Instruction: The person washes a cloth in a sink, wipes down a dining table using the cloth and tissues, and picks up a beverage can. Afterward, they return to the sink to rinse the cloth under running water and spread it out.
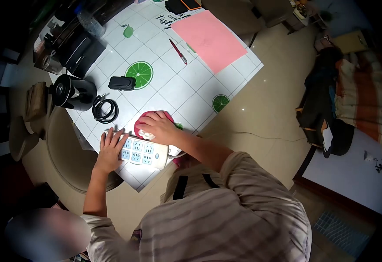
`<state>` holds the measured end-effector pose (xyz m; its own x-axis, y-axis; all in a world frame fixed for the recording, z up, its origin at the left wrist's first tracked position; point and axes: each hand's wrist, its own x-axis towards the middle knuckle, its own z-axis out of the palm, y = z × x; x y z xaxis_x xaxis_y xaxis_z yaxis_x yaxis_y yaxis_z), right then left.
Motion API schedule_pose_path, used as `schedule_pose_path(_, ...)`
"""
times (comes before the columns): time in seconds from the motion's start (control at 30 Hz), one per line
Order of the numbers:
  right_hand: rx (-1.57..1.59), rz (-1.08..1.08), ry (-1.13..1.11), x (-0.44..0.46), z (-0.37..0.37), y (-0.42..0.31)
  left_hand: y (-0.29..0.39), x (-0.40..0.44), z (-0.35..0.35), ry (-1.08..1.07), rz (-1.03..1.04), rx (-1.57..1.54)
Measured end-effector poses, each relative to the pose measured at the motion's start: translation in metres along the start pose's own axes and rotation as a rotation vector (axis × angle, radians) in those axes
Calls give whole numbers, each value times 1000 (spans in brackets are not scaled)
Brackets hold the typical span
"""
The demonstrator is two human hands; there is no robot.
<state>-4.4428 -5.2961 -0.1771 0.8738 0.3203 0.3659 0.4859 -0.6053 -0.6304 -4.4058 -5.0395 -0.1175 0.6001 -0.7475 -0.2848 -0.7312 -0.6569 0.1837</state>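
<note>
A white power strip with light-blue sockets lies near the table's front corner. My left hand rests on its left end, fingers apart. Just behind the strip is a round red item with a white pattern on it. My right hand lies over that red item, its fingers spread across the top. A white plug or cable end shows at the strip's right end. Left of the red item sits a coiled black cable, and behind that a black case.
A black kettle stands at the table's left edge, with a bottle farther back. Pink paper and a red pen lie toward the far right. A chair is left of the table; a person's blurred head is at lower left.
</note>
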Motion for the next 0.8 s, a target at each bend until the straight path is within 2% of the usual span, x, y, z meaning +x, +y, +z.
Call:
schedule_pose_path(0.07, -97, -20, -65, 8, 4, 19, 7, -8, 6, 33, -26, 11)
schedule_pose_path(0.1, -175, -58, 37, 8, -6, 28, 10, -12, 6, 57, -70, -33)
schedule_pose_path(0.13, -155, 71, 2, 14, -34, 35, 13, -12, 6, 81, -114, -78)
schedule_pose_path(0.17, -37, 167, 238, 6, -52, 52, 15, -12, 7, 86, -116, -81)
schedule_pose_path(0.2, 123, 212, 377, -6, -77, 68, 16, -14, 8, 93, -137, -89)
schedule_pose_path(0.23, -192, 308, 422, -25, -104, 80, 16, -17, 10, 98, -161, -99)
schedule_pose_path(0.27, -304, 574, 400, -55, -124, 116, 17, -18, 11, 103, -168, -106)
schedule_pose_path(0.3, -579, 580, 502, -92, -145, 153, 16, -18, 11, 111, -164, -102)
schedule_pose_path(0.33, -420, 777, 531, -114, -180, 161, 16, -19, 12, 119, -160, -99)
schedule_pose_path(0.37, -478, 904, 690, -139, -198, 182, 16, -19, 13, 120, -173, -100)
schedule_pose_path(0.43, -37, 1014, 1064, -153, -228, 185, 17, -21, 16, 137, -184, -94)
schedule_pose_path(0.53, -169, 911, 919, -116, -189, 145, 29, -24, 16, 166, -240, -85)
schedule_pose_path(0.57, 71, 863, 657, -75, -175, 88, 36, -25, 16, 181, -292, -84)
schedule_pose_path(0.6, 135, 513, 579, -60, -133, 75, 43, -27, 19, 176, -282, -79)
schedule_pose_path(0.63, 256, 168, 457, -45, -91, 62, 50, -28, 23, 227, -361, -94)
schedule_pose_path(0.67, 146, 10, 275, -28, -84, 15, 57, -27, 27, 280, -438, -107)
schedule_pose_path(0.7, 88, -77, 24, -34, -46, 10, 63, -29, 38, 320, -476, -83)
schedule_pose_path(0.73, -227, -189, 63, -40, -49, -10, 73, -30, 43, 316, -470, -72)
schedule_pose_path(0.8, -129, -88, 4, -39, -90, 3, 93, -34, 44, 444, -530, -65)
